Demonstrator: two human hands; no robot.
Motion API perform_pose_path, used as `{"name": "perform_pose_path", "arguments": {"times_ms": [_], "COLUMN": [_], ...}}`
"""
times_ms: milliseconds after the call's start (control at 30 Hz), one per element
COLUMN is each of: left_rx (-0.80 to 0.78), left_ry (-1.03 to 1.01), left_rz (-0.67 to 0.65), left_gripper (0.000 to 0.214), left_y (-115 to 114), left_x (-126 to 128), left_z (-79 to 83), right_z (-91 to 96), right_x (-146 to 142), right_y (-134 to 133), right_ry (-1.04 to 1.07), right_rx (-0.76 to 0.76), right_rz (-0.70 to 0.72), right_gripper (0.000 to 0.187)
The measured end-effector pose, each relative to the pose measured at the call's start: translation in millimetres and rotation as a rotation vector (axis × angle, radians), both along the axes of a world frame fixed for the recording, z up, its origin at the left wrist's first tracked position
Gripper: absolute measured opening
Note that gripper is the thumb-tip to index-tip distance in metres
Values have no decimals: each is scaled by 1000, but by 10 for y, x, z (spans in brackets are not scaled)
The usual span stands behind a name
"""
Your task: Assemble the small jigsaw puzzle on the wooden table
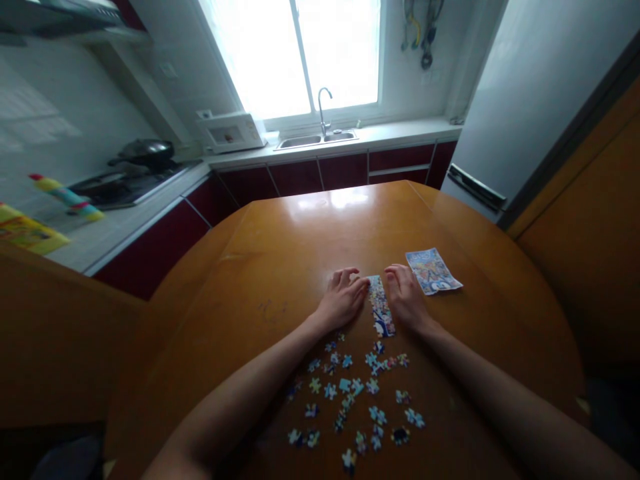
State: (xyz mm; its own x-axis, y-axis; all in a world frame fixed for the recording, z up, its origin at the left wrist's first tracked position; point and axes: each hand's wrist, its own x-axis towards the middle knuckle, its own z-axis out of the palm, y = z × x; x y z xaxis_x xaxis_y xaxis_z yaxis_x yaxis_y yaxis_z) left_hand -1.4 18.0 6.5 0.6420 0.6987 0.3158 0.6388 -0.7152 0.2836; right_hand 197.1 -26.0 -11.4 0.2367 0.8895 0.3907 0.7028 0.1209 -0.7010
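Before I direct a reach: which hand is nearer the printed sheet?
Right. The right hand is just left of the printed sheet; the left hand is farther left, across the puzzle strip.

L hand (345, 298) at puzzle strip (381, 309), R hand (407, 298) beside, loose pcs (345, 385) nearer, pic sheet (433, 270), wood tbl (300, 247)

No wording is legible: the printed sheet (433, 271) is too small to read, and the yellow package (29, 231) (blurred besides) equally so.
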Motion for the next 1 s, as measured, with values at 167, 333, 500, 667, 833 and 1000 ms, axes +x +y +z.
{"name": "perform_pose_path", "arguments": {"times_ms": [167,333,500,667,833,1000], "left_rx": [-93,-228,-285,-315,-332,-323], "left_ry": [-112,-461,-573,-581,-547,-509], "left_rz": [-21,105,177,166,123,96], "left_gripper": [35,35,33,33,32,32], "left_y": [49,185,268,242,202,182], "left_x": [-25,-69,-88,-67,-59,-60], "left_z": [-18,-102,-164,-144,-90,-46], "right_z": [-48,-44,-13,-12,-15,-12], "right_x": [51,75,100,121,133,139], "right_y": [45,45,24,16,17,22], "right_ry": [208,316,334,313,292,275], "right_rx": [88,108,95,81,77,74], "right_rz": [-70,-66,-49,-28,-3,5], "right_gripper": [41,42,40,39,39,39]}}
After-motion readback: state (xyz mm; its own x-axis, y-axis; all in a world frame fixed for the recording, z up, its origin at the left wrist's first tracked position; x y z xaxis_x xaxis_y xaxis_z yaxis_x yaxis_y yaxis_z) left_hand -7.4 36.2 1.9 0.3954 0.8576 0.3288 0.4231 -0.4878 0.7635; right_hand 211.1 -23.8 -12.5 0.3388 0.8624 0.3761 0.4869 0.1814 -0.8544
